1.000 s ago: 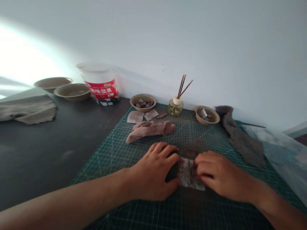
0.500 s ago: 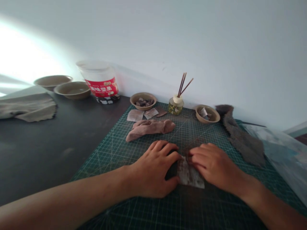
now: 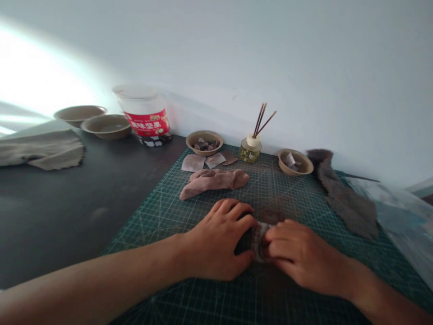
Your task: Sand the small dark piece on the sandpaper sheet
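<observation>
My left hand (image 3: 221, 241) rests on the mat, its thumb and index finger spread apart and holding down the left edge of a small whitish sheet (image 3: 257, 241) stained brown. The sheet may be paper or sandpaper; I cannot tell. Over the right part of this sheet is my right hand (image 3: 292, 248), its fingers bunched and closed. Whatever sits under those fingertips is hidden. Dark brown dust marks the green cutting mat (image 3: 209, 298) just beyond the hands. A crumpled pinkish-brown cloth (image 3: 214, 182) lies ahead of my left hand.
Behind the cloth are flat sheet pieces (image 3: 193, 163) and a bowl of small dark pieces (image 3: 204, 152). A reed diffuser (image 3: 250, 151), another bowl (image 3: 295, 170) and a grey fuzzy cloth (image 3: 352, 207) stand or lie rightward. Leftward are a plastic tub (image 3: 149, 122), two bowls and a grey cloth (image 3: 50, 149).
My right hand has slid down toward me over the small sheet and now covers most of it. My left hand keeps its place. The view has shifted slightly.
</observation>
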Demonstrator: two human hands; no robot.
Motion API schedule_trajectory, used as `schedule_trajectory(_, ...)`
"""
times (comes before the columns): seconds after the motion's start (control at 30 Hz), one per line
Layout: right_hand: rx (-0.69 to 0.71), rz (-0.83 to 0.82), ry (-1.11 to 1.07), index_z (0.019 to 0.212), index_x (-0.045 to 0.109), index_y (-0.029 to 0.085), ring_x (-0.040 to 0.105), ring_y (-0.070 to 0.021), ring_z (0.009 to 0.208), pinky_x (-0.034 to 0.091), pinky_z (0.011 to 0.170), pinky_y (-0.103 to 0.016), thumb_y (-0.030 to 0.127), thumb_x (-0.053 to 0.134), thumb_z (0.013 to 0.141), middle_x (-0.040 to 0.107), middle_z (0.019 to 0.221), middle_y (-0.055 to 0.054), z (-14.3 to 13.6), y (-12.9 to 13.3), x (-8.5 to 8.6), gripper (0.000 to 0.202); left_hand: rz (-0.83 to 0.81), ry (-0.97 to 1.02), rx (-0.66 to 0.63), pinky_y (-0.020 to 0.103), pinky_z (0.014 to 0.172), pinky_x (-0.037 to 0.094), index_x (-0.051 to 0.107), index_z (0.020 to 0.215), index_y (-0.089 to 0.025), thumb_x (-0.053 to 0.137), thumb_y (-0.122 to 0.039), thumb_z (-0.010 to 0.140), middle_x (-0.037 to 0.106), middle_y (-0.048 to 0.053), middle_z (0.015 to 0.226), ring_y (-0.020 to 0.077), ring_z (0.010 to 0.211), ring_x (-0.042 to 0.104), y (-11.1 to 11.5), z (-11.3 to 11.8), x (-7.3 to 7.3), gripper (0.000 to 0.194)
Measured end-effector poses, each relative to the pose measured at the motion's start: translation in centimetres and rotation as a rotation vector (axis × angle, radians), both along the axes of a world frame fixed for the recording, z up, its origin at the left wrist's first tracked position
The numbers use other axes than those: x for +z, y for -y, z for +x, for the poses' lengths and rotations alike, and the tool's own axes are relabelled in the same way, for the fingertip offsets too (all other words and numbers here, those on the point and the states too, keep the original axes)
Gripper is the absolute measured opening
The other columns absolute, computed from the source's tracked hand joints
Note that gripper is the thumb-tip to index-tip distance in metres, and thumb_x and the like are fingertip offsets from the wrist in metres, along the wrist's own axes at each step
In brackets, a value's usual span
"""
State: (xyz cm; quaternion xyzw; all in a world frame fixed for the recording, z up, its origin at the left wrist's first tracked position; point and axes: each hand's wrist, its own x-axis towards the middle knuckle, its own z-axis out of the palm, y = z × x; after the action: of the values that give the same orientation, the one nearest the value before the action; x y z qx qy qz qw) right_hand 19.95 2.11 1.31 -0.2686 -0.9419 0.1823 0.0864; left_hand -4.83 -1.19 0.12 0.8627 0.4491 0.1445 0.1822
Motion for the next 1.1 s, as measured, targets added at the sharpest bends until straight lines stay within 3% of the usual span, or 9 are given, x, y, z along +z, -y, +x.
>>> schedule_trajectory(0.1,-0.093,0.053,-0.018,0.079,0.061,0.020,0.061,-0.0177,0.089,0.039,0.081,-0.033,0.009,0.060,0.092,0.068,0.093,-0.001,-0.06,-0.19,-0.06,0.017,0.009,0.001,0.002,0.053,0.115,0.030,0.059,0.124,-0.030,0.069,-0.041,0.080,0.053,0.002,0.139,0.0303,0.132,0.041,-0.02,0.01,-0.04,0.046)
schedule_trajectory(0.23,0.032,-0.023,0.005,0.082,0.061,0.021,0.061,-0.0154,0.084,0.040,0.077,-0.030,0.010,0.063,0.091,0.067,0.091,0.002,-0.08,0.14,-0.16,0.014,-0.002,-0.004,0.002,0.054,0.114,0.031,0.058,0.125,-0.029,0.068,-0.042,0.081,0.053,0.002,0.139,0.0304,0.131,0.041,-0.12,0.04,-0.02,0.047)
schedule_trajectory(0.33,-0.109,0.113,-0.047,0.086,0.063,0.020,0.062,-0.0180,0.088,0.040,0.080,-0.032,0.011,0.059,0.094,0.069,0.098,-0.002,-0.01,0.23,-0.35,0.012,0.002,-0.006,-0.005,0.054,0.115,0.030,0.058,0.125,-0.029,0.068,-0.041,0.081,0.053,0.003,0.139,0.0309,0.131,0.041,-0.14,0.06,0.01,0.047)
schedule_trajectory(0.4,-0.146,0.108,-0.019,0.084,0.063,0.020,0.061,-0.0174,0.085,0.040,0.078,-0.032,0.012,0.058,0.095,0.068,0.095,-0.002,0.10,0.21,-0.37,0.014,0.006,-0.006,-0.002,0.054,0.115,0.030,0.058,0.125,-0.029,0.069,-0.041,0.080,0.053,0.003,0.139,0.0311,0.132,0.040,-0.11,0.06,-0.01,0.047)
schedule_trajectory(0.53,0.006,0.029,0.002,0.082,0.062,0.021,0.061,-0.0154,0.082,0.039,0.075,-0.030,0.010,0.063,0.091,0.067,0.091,0.001,-0.05,0.42,-0.51,0.014,0.011,-0.007,0.002,0.054,0.115,0.030,0.058,0.124,-0.029,0.069,-0.042,0.081,0.053,0.003,0.138,0.0308,0.131,0.041,-0.11,0.07,-0.10,0.047)
schedule_trajectory(0.67,-0.150,0.139,-0.039,0.085,0.063,0.020,0.061,-0.0181,0.089,0.041,0.079,-0.032,0.011,0.059,0.094,0.068,0.097,-0.003,-0.36,0.18,-0.74,0.013,0.019,-0.013,0.000,0.054,0.114,0.031,0.058,0.125,-0.029,0.069,-0.041,0.080,0.053,0.002,0.139,0.0306,0.131,0.041,-0.18,0.08,-0.14,0.048)
schedule_trajectory(0.83,0.006,0.059,-0.013,0.083,0.062,0.021,0.060,-0.0157,0.082,0.039,0.075,-0.030,0.011,0.063,0.091,0.067,0.090,0.001,-0.56,0.22,-0.78,0.013,0.011,-0.018,0.000,0.054,0.114,0.031,0.058,0.125,-0.029,0.069,-0.040,0.080,0.053,0.002,0.139,0.0305,0.132,0.041,-0.20,0.07,-0.12,0.048)
schedule_trajectory(0.97,-0.141,0.101,-0.031,0.082,0.062,0.020,0.060,-0.0169,0.087,0.040,0.078,-0.031,0.011,0.061,0.093,0.066,0.093,-0.002,-0.42,0.10,-0.36,0.014,0.016,-0.018,0.001,0.054,0.115,0.031,0.058,0.125,-0.029,0.069,-0.041,0.080,0.052,0.003,0.140,0.0308,0.132,0.041,-0.20,0.07,-0.09,0.048)
schedule_trajectory(1.1,0.062,-0.083,0.027,0.081,0.061,0.022,0.060,-0.0134,0.081,0.039,0.074,-0.028,0.011,0.065,0.090,0.065,0.087,0.003,-0.30,0.17,0.13,0.014,0.009,-0.014,-0.001,0.053,0.115,0.031,0.058,0.125,-0.029,0.069,-0.041,0.080,0.053,0.003,0.139,0.0303,0.132,0.041,-0.24,0.08,-0.06,0.047)
